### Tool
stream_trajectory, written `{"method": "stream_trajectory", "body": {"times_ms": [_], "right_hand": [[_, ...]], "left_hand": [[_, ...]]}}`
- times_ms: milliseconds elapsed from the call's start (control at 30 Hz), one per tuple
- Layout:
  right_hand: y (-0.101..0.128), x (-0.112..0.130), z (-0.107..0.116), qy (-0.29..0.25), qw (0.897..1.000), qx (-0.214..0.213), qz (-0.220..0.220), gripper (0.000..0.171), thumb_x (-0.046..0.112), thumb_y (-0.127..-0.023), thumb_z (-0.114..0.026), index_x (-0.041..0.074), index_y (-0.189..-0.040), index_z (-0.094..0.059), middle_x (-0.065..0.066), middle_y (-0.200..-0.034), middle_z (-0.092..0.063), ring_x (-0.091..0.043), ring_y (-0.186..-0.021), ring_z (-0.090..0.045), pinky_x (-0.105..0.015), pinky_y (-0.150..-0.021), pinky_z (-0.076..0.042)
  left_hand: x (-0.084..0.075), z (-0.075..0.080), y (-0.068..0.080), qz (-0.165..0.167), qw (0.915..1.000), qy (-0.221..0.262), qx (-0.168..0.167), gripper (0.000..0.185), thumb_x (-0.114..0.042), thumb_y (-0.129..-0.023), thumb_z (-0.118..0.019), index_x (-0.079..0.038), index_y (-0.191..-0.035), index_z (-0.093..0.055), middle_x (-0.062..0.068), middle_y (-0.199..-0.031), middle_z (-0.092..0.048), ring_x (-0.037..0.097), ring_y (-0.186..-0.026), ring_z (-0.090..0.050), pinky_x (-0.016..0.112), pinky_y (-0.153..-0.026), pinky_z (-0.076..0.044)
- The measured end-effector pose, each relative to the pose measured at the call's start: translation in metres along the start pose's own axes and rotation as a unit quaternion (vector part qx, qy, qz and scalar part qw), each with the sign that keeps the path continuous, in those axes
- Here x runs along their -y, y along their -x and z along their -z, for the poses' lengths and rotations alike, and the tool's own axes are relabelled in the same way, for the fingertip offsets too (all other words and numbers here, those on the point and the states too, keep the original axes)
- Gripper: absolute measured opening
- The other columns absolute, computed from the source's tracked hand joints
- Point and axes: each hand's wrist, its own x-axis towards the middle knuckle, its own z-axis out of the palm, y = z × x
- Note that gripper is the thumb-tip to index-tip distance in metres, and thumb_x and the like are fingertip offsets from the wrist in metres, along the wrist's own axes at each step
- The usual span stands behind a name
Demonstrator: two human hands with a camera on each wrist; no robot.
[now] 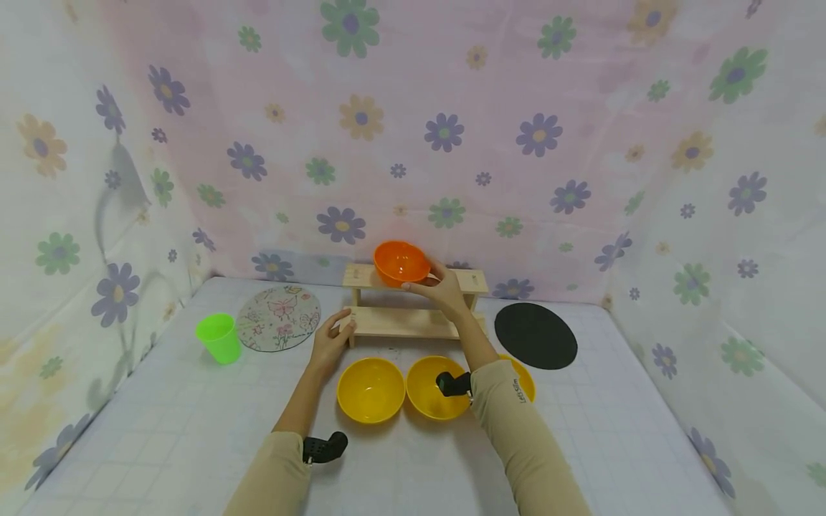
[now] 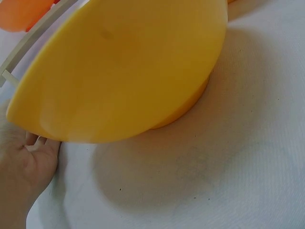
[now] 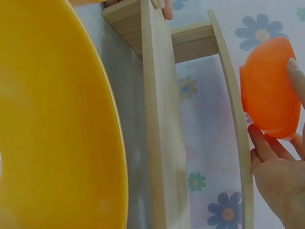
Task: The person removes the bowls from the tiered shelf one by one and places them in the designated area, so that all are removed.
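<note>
A two-tier wooden shelf [image 1: 400,322] stands near the back wall. My right hand [image 1: 445,292] grips an orange bowl [image 1: 401,262] by its right side, thumb and fingers around it. The bowl is upright at the top board [image 3: 233,90], its base right at the wood in the right wrist view. At the lower board's left end, my left hand [image 1: 331,342] holds the edge with thumb and fingers. In front of the shelf sit yellow bowls, one at left [image 1: 371,390] and one in the middle [image 1: 429,390]. A third yellow bowl [image 1: 525,380] is partly hidden behind the right sleeve.
A green cup [image 1: 221,338] stands at the left, next to a round mat with butterfly drawings [image 1: 279,319]. To the right of the shelf lies a dark round mat [image 1: 535,335]. Flowered cloth walls [image 1: 413,158] enclose the table on the back and both sides.
</note>
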Motion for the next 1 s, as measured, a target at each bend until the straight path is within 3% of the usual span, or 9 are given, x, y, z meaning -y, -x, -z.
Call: {"method": "stream_trajectory", "body": {"times_ms": [133, 333, 467, 600, 800, 1000], "right_hand": [[0.002, 0.002, -0.001, -0.005, 1.0, 0.003, 0.005, 0.071, -0.006, -0.08, -0.069, -0.004, -0.142, -0.035, -0.026, -0.136, -0.046, -0.03, -0.102, -0.062, -0.029, -0.088, -0.051], [0.001, 0.002, -0.002, 0.004, 1.0, 0.0, 0.003, 0.071, -0.006, -0.079, -0.07, -0.004, -0.141, -0.036, -0.025, -0.135, -0.046, -0.039, -0.107, -0.058, -0.03, -0.087, -0.051], [-0.001, 0.004, -0.003, 0.025, 1.0, 0.017, -0.008, 0.076, -0.002, -0.079, -0.071, -0.001, -0.144, -0.032, -0.025, -0.138, -0.043, -0.039, -0.11, -0.057, -0.031, -0.087, -0.052], [-0.002, 0.005, -0.004, 0.042, 0.998, 0.032, -0.028, 0.08, 0.001, -0.081, -0.071, 0.0, -0.147, -0.026, -0.025, -0.141, -0.04, -0.039, -0.116, -0.053, -0.032, -0.089, -0.05], [-0.001, 0.007, -0.006, 0.06, 0.996, 0.061, -0.035, 0.073, 0.002, -0.084, -0.066, -0.001, -0.146, -0.027, -0.024, -0.146, -0.033, -0.042, -0.122, -0.047, -0.036, -0.094, -0.048], [0.001, 0.009, -0.005, 0.088, 0.994, 0.047, -0.046, 0.077, 0.01, -0.085, -0.068, -0.002, -0.146, -0.025, -0.021, -0.147, -0.033, -0.037, -0.119, -0.052, -0.035, -0.095, -0.047]], "left_hand": [[0.005, 0.001, -0.004, -0.002, 1.0, 0.0, -0.001, 0.046, -0.011, -0.095, -0.054, 0.0, -0.138, -0.042, 0.028, -0.139, -0.042, 0.037, -0.126, -0.045, 0.032, -0.098, -0.043], [0.023, 0.003, -0.016, -0.007, 0.9999, 0.009, -0.005, 0.046, -0.016, -0.095, -0.056, -0.005, -0.138, -0.045, 0.024, -0.14, -0.043, 0.033, -0.126, -0.046, 0.02, -0.089, -0.045], [0.028, 0.003, -0.018, -0.012, 0.9999, 0.003, -0.011, 0.046, -0.018, -0.094, -0.057, -0.006, -0.137, -0.046, 0.023, -0.139, -0.044, 0.032, -0.125, -0.047, 0.023, -0.091, -0.046], [0.03, 0.003, -0.018, -0.013, 0.9998, 0.002, -0.015, 0.045, -0.017, -0.094, -0.057, -0.006, -0.137, -0.046, 0.024, -0.138, -0.045, 0.033, -0.124, -0.047, 0.027, -0.094, -0.047], [0.03, 0.002, -0.018, -0.01, 0.9997, 0.012, -0.018, 0.045, -0.015, -0.094, -0.057, -0.006, -0.137, -0.046, 0.025, -0.137, -0.046, 0.033, -0.123, -0.048, 0.018, -0.086, -0.047], [0.018, 0.002, -0.011, -0.004, 0.9997, 0.025, -0.009, 0.046, -0.012, -0.094, -0.056, -0.002, -0.137, -0.044, 0.026, -0.14, -0.043, 0.035, -0.125, -0.045, 0.014, -0.082, -0.046]]}}
